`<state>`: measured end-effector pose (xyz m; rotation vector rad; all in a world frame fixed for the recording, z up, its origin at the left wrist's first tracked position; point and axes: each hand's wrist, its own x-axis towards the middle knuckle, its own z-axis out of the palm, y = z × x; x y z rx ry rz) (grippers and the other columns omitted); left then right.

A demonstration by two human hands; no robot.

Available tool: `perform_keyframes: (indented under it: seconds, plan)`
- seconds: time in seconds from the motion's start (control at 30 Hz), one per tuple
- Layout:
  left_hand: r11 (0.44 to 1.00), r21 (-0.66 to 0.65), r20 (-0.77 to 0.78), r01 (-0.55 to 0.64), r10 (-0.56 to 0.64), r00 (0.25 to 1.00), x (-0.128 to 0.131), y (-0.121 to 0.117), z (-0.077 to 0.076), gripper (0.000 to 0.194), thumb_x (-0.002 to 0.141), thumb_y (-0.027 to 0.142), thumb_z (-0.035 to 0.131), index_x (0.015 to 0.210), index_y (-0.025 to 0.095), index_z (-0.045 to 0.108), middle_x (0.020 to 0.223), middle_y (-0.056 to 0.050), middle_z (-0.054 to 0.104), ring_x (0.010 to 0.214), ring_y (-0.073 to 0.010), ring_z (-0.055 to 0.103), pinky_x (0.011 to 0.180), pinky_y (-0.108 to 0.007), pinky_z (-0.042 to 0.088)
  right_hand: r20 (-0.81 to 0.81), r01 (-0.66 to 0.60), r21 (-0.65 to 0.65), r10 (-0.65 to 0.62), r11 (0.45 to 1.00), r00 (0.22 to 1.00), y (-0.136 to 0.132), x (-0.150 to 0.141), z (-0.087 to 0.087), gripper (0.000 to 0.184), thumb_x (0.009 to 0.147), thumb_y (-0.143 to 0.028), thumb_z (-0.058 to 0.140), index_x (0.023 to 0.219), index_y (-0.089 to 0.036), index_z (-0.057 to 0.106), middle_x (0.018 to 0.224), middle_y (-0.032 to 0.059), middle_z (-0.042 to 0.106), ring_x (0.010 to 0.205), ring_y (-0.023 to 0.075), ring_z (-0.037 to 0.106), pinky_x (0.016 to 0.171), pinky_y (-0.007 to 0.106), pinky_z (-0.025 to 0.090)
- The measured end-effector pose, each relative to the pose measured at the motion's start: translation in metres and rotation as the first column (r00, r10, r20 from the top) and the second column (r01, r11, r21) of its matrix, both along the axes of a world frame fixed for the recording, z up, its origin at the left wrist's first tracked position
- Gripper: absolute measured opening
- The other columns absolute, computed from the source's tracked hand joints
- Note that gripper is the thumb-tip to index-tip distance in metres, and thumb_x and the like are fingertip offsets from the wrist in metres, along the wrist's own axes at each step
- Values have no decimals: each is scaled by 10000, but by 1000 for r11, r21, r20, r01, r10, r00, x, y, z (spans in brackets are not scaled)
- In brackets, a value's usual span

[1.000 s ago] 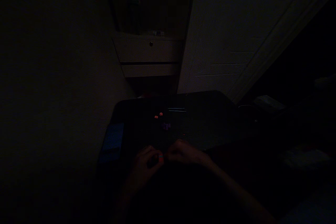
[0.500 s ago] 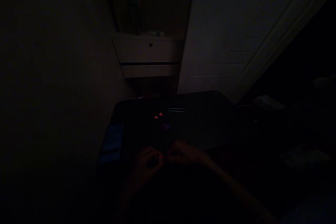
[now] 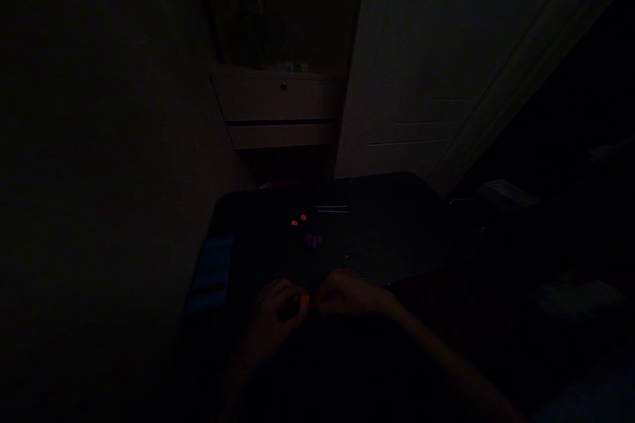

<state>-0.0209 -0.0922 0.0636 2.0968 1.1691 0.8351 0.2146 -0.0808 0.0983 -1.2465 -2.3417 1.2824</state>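
The scene is very dark. My left hand (image 3: 274, 314) and my right hand (image 3: 350, 294) meet at the near edge of a dark table (image 3: 397, 231), fingers curled. Between their fingertips sits a small orange piece (image 3: 304, 303), pinched from both sides. Farther out on the table lie two small orange bits (image 3: 298, 220), a purplish bit (image 3: 313, 240) and a thin pale stick (image 3: 332, 209).
A blue flat object (image 3: 212, 271) lies at the table's left edge. Behind the table stand a pale drawer unit (image 3: 282, 106) with a knob and a pale door (image 3: 436, 79). Dim shapes lie on the right (image 3: 506, 195).
Both hands stay together at the table's near edge; the orange piece between the fingers shows a little more. The view has shifted slightly.
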Motion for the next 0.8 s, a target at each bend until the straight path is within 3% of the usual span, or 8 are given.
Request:
perform_keyframes:
  seconds: [0.1, 0.2, 0.33, 0.63, 0.8]
  plan:
    - [1000, 1, 4, -5, 5, 1000, 1, 0, -1, 134, 822, 271, 793, 954, 285, 811, 898, -16, 756, 849, -217, 719, 759, -311, 569, -83, 24, -8, -25, 1000, 996, -1, 2, -7, 131, 870, -194, 699, 844, -158, 823, 755, -12, 746, 670, 122, 622, 614, 196, 386]
    - [999, -7, 34, -47, 47, 998, 3, 0, -4, 124, 855, 332, 772, 961, 284, 813, 919, -20, 761, 856, -214, 728, 781, -314, 581, -191, 137, -28, -140, 990, 971, 0, 5, -17, 198, 915, -238, 655, 864, -136, 818, 759, 11, 751, 666, 131, 612, 614, 202, 406]
    - [994, -18, 68, -105, 106, 992, 7, -1, -9, 175, 881, 350, 736, 1030, 290, 806, 993, -21, 756, 866, -196, 724, 780, -298, 583, -204, 281, 66, -263, 957, 943, 1, 7, -24, 204, 922, -240, 647, 881, -132, 815, 784, 20, 755, 692, 140, 609, 633, 212, 410]
    - [991, -61, 48, -119, 122, 991, 10, 1, -3, 171, 875, 374, 726, 990, 275, 803, 960, -19, 748, 796, -185, 700, 737, -298, 569, -54, 206, 168, -199, 964, 978, 0, 5, -15, 214, 960, -282, 657, 901, -152, 816, 817, 22, 760, 723, 140, 615, 652, 220, 383]
    - [990, -63, 42, -124, 127, 991, 11, 0, -1, 153, 860, 340, 737, 987, 285, 804, 962, -10, 751, 801, -186, 706, 732, -295, 570, -12, 140, 120, -140, 983, 990, 2, 7, -13, 203, 955, -282, 668, 919, -159, 826, 782, 3, 747, 691, 131, 609, 634, 215, 373]
